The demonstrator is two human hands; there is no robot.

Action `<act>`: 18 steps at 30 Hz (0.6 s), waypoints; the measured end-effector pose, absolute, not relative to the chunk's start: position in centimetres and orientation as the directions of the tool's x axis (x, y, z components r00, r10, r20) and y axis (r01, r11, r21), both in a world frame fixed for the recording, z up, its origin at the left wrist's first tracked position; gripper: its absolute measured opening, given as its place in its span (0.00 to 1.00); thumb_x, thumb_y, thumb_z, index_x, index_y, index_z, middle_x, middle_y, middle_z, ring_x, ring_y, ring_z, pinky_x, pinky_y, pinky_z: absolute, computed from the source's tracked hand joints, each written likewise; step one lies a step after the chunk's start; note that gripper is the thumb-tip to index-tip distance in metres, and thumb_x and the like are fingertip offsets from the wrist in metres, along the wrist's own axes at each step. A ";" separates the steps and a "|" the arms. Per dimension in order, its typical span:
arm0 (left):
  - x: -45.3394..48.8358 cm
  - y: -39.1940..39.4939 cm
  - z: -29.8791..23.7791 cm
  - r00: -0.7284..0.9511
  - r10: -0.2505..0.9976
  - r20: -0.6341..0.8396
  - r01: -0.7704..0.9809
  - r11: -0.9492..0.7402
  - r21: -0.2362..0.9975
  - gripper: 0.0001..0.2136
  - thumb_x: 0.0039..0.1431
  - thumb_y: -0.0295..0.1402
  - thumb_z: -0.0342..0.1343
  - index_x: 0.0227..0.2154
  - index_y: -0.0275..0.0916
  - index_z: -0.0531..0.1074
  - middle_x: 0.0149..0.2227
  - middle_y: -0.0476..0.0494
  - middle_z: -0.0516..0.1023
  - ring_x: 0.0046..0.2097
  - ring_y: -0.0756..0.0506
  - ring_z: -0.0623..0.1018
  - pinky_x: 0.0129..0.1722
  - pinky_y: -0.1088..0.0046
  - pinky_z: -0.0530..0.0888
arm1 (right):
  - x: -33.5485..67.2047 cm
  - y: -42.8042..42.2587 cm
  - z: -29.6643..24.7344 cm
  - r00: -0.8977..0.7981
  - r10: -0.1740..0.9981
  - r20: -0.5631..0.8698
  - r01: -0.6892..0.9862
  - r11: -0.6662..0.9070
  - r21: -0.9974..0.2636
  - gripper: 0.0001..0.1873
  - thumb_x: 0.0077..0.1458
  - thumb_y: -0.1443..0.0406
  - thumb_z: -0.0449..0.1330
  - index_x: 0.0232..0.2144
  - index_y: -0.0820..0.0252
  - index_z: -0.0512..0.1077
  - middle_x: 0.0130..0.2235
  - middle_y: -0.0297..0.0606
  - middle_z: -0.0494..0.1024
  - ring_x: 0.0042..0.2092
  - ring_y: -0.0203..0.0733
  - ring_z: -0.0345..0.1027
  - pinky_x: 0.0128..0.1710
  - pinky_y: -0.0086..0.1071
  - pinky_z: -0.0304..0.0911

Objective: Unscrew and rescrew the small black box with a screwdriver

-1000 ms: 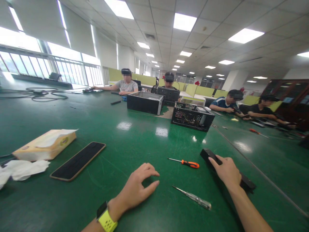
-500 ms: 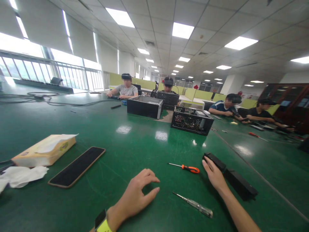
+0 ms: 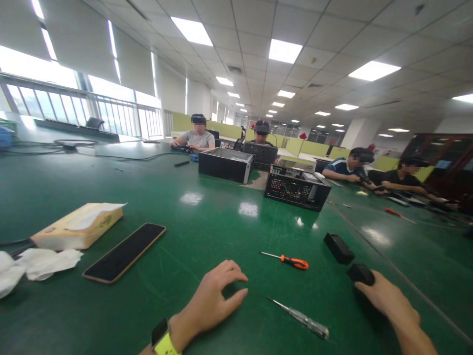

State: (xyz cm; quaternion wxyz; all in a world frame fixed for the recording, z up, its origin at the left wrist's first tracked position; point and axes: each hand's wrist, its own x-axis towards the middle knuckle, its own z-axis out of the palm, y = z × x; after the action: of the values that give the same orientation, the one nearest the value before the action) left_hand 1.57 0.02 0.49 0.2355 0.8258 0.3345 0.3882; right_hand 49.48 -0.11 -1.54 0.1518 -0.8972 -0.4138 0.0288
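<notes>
My left hand (image 3: 216, 298) rests on the green table (image 3: 192, 222) with bent, spread fingers and holds nothing; a yellow-strapped watch is on its wrist. My right hand (image 3: 388, 301) grips a black part (image 3: 360, 273), end toward me, just above the table. A separate black block (image 3: 338, 248) lies just beyond it. An orange-handled screwdriver (image 3: 291, 261) lies between the hands, farther out. A clear-handled screwdriver (image 3: 301, 319) lies close to my left fingers.
A phone (image 3: 125, 251) lies face up at left, by a tissue box (image 3: 79, 227) and crumpled tissues (image 3: 40, 261). Two open black computer cases (image 3: 225, 165) (image 3: 295, 187) stand mid-table. Several other people sit at the far side. Cables lie far left.
My right hand pulled back toward me, taking the long black part off the table; a short black block stayed behind. My left hand has barely moved.
</notes>
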 end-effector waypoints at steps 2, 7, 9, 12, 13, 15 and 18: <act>1.6 0.1 0.4 0.474 0.735 0.485 0.369 -0.665 0.649 0.06 0.59 0.29 0.57 0.39 0.40 0.76 0.38 0.44 0.76 0.41 0.43 0.75 0.43 0.67 0.72 | 50.1 -0.2 -1.6 0.640 0.768 0.018 0.730 -0.600 -0.328 0.22 0.45 0.52 0.60 0.42 0.54 0.76 0.41 0.49 0.81 0.42 0.61 0.76 0.38 0.48 0.68; 1.8 0.0 0.4 0.496 0.730 0.470 0.382 -0.669 0.637 0.06 0.58 0.28 0.59 0.39 0.40 0.75 0.38 0.44 0.77 0.40 0.43 0.76 0.43 0.68 0.72 | 44.3 -0.6 0.8 0.311 0.949 0.055 0.855 -0.254 -0.453 0.25 0.43 0.53 0.62 0.44 0.55 0.76 0.43 0.44 0.82 0.46 0.57 0.75 0.47 0.44 0.67; 1.9 -0.2 0.5 0.518 0.726 0.451 0.388 -0.670 0.633 0.09 0.57 0.29 0.61 0.42 0.40 0.75 0.39 0.44 0.77 0.42 0.43 0.76 0.44 0.67 0.72 | 39.7 -1.4 2.1 0.084 0.989 0.119 0.870 -0.015 -0.493 0.28 0.47 0.55 0.62 0.51 0.56 0.73 0.50 0.43 0.78 0.50 0.53 0.72 0.53 0.40 0.63; 2.1 -0.4 0.6 0.550 0.716 0.431 0.383 -0.674 0.632 0.20 0.55 0.35 0.66 0.50 0.42 0.72 0.46 0.42 0.75 0.46 0.41 0.75 0.47 0.65 0.72 | 32.7 -2.9 2.9 -0.271 0.948 0.164 0.816 0.317 -0.483 0.32 0.52 0.60 0.61 0.60 0.54 0.65 0.53 0.41 0.74 0.53 0.49 0.69 0.54 0.38 0.62; 2.2 -0.5 0.6 0.563 0.708 0.428 0.375 -0.679 0.631 0.25 0.53 0.37 0.68 0.53 0.42 0.70 0.48 0.41 0.74 0.47 0.40 0.74 0.49 0.63 0.72 | 30.7 -3.4 2.7 -0.337 0.924 0.183 0.791 0.383 -0.478 0.33 0.52 0.62 0.62 0.61 0.54 0.64 0.54 0.41 0.73 0.53 0.48 0.68 0.55 0.38 0.61; 2.5 -0.6 0.5 0.595 0.682 0.425 0.352 -0.697 0.625 0.34 0.47 0.43 0.71 0.56 0.42 0.67 0.51 0.39 0.73 0.49 0.38 0.73 0.51 0.61 0.71 | 27.7 -4.1 2.1 -0.412 0.886 0.215 0.762 0.464 -0.452 0.34 0.52 0.64 0.62 0.61 0.54 0.64 0.54 0.43 0.73 0.54 0.49 0.66 0.56 0.40 0.60; 2.8 -0.7 0.5 0.632 0.659 0.408 0.352 -0.713 0.606 0.35 0.43 0.46 0.72 0.55 0.41 0.69 0.50 0.38 0.73 0.49 0.36 0.73 0.51 0.59 0.71 | 25.9 -4.4 1.5 -0.448 0.860 0.243 0.729 0.509 -0.458 0.33 0.51 0.63 0.64 0.60 0.56 0.65 0.56 0.44 0.71 0.56 0.51 0.63 0.58 0.42 0.57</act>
State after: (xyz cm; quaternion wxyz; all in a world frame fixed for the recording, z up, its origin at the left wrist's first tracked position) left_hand 2.84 -0.73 0.53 0.2431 0.8699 0.2908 0.3157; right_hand 25.90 -4.40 1.53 0.2269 -0.4738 -0.8384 0.1449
